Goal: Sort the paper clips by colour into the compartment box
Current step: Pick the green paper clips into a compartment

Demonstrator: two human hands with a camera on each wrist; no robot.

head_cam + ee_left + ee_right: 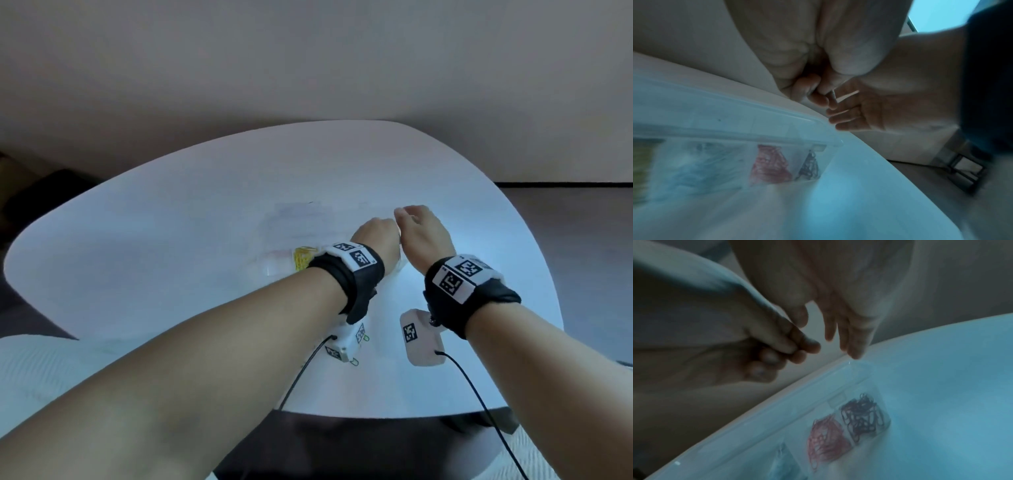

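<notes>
1. Left hand [378, 240] raised over the middle of the white desk [171, 240], fingers curled, thumb and fingertips pinched together on a thin pale sliver; whether that sliver is a paper clip cannot be told through the blur.
2. Right hand [424, 233] just beside the left, almost touching it, fingers [856, 344] straight and relaxed, pointing down, holding nothing.
3. Clear compartment box [838, 374] flat on the desk beneath both hands, toward the far side from the person, lid swung open.
4. Dark clips [863, 415] heaped in the end compartment, red clips [826, 438] in the one next to it, pale bluish clips [692, 172] in a further one, though badly blurred there.
5. Yellow clips [303, 262] at the box's left end, partly hidden behind the left wrist band.
6. Two green clips [354, 361] loose on the desk near its front edge, under the left wrist camera.
</notes>
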